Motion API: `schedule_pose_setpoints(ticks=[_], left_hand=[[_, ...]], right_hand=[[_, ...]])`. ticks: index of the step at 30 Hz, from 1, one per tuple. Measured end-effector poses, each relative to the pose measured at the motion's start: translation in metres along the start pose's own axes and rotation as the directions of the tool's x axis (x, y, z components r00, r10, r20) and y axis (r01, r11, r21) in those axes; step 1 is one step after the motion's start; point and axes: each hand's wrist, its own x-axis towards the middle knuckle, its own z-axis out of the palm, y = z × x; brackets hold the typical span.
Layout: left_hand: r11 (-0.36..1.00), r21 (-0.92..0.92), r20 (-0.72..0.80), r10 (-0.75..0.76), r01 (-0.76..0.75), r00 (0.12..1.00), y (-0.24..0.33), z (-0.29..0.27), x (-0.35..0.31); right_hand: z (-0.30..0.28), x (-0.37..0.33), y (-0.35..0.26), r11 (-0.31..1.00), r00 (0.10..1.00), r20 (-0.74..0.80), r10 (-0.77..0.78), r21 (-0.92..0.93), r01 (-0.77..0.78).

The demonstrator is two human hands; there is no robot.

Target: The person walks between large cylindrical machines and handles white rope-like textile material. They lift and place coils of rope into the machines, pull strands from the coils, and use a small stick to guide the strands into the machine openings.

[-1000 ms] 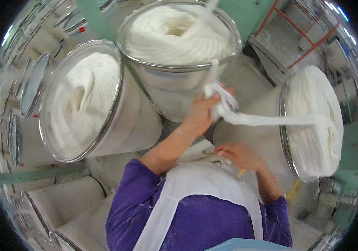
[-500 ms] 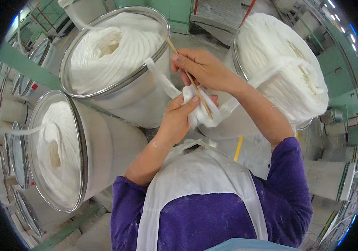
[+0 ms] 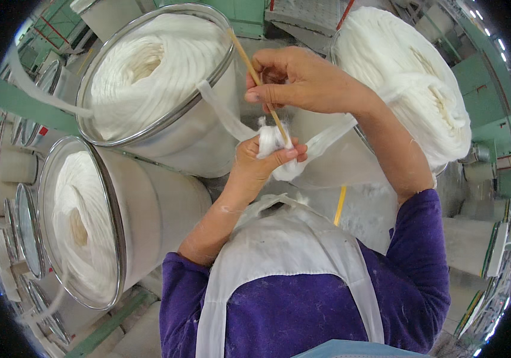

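Note:
My left hand [image 3: 256,161] is closed around a bunched loop of white fibre sliver [image 3: 276,171], its thumb pressing on the front. From the bunch, one sliver tail [image 3: 222,110] runs up to the rim of the far left can, and another [image 3: 330,138] leads toward the can on the right. My right hand [image 3: 297,80] pinches a thin wooden stick [image 3: 245,56] between thumb and fingers. The stick slants, upper end by the far left can's rim. Its lower end meets the fibre at my left fingertips; how deep it goes is hidden.
A tall can of coiled sliver [image 3: 154,128] stands far left, with a tilted-looking one [image 3: 160,203] nearer. At right, sliver [image 3: 399,77] bulges above another can. More cans line both sides. A yellow stripe [image 3: 340,204] marks the floor.
My right hand has risen along the stick and turned, and the stick now stands steeper, its lower end at the fibre rather than lying across it. The loose strands at left have swung.

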Motion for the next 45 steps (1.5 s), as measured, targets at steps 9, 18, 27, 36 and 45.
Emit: schedule_pose_setpoints(ticks=[9,18,27,36,45], left_hand=[[0.994,0.077,0.109,0.074,-0.082,0.991,0.003,0.003,-0.002],[0.997,0.044,0.138,0.056,-0.063,0.989,0.007,-0.003,0.006],[0.993,0.071,0.175,0.076,-0.09,0.982,0.001,-0.015,0.017],[0.999,0.011,0.141,0.043,-0.045,0.989,0.0,-0.013,0.019],[0.996,0.023,-0.001,-0.091,0.091,0.996,0.001,-0.018,0.021]], right_hand=[[0.0,0.005,0.011,0.996,0.995,0.039,-0.09,0.004,0.09],[0.007,0.006,0.016,0.944,0.995,0.047,-0.091,0.323,0.071],[0.018,0.015,0.03,0.976,1.0,0.015,-0.002,0.216,-0.002],[0.025,0.019,0.037,0.997,0.984,-0.175,-0.03,0.067,0.043],[0.025,0.028,0.05,0.976,0.991,-0.131,-0.035,0.208,0.062]])
